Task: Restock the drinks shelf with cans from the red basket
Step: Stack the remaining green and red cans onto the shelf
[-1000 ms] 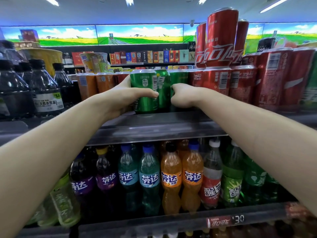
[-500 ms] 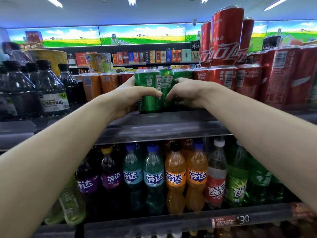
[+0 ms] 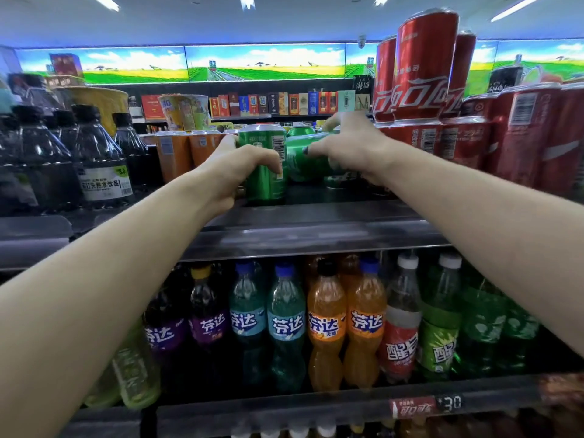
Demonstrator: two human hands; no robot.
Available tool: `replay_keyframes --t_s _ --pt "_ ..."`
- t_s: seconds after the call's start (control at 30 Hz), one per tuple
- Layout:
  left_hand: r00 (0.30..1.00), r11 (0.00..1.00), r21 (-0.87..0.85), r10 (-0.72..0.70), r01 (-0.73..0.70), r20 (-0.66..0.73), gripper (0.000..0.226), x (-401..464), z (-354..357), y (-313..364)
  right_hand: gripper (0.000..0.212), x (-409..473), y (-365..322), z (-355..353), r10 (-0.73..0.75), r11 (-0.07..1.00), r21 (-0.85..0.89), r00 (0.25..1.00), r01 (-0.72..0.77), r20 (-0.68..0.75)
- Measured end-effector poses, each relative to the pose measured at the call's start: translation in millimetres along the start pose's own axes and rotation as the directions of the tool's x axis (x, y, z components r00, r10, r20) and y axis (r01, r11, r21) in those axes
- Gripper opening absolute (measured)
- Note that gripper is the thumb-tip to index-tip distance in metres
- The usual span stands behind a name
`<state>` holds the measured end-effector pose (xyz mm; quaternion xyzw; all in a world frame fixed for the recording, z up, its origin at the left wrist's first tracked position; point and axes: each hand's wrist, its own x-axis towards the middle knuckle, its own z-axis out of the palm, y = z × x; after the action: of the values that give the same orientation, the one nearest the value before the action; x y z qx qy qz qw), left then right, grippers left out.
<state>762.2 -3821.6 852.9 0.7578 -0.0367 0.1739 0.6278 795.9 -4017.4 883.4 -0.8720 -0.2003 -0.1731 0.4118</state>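
Note:
On the top shelf [image 3: 316, 229] my left hand [image 3: 234, 172] grips an upright green can [image 3: 265, 162] standing near the shelf's front. Beside it my right hand [image 3: 350, 147] holds a second green can [image 3: 306, 162], which is tilted and lifted off the shelf, thumb below and fingers over its top. Another green can's top [image 3: 300, 131] shows behind. The red basket is out of view.
Red cola cans [image 3: 423, 77] are stacked two high right of my right hand, orange cans [image 3: 177, 153] and dark water bottles [image 3: 101, 159] to the left. The shelf below holds rows of soft-drink bottles [image 3: 325, 327]. A price tag [image 3: 426, 406] hangs on the lower rail.
My right hand has lifted and tipped its green can, which stood upright on the shelf before. My left hand stays on the front green can. The camera has drifted slightly.

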Motion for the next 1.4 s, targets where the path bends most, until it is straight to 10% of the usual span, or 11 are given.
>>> replay_keyframes --t_s 0.3,0.6,0.77,0.93,1.4 --pt "0.998 1.0 0.008 -0.023 0.022 0.055 0.1 10.7 -0.5 -5.1 0.062 11.8 -17.5 8.4 -0.235 0.934 -0.3 0.966 0.193 -0.109" --pt "0.997 0.999 0.025 -0.023 0.021 0.072 0.103 11.6 -0.7 -6.3 0.063 14.9 -13.3 12.1 -0.111 0.926 -0.356 0.992 0.126 0.061" --pt "0.997 0.998 0.057 -0.007 0.002 0.082 0.09 7.9 1.6 -4.5 0.056 -8.6 -10.8 17.0 -0.221 0.844 -0.524 0.965 0.116 -0.142" --pt "0.997 0.997 0.079 -0.003 -0.003 0.081 0.065 0.8 4.1 -1.3 0.029 -13.3 1.0 25.3 -0.154 0.942 -0.301 0.988 0.148 0.005" --pt "0.998 0.993 0.107 -0.057 0.057 -0.004 0.099 -6.4 6.6 1.9 0.075 2.7 6.1 38.3 0.007 0.833 -0.514 0.927 0.202 0.376"
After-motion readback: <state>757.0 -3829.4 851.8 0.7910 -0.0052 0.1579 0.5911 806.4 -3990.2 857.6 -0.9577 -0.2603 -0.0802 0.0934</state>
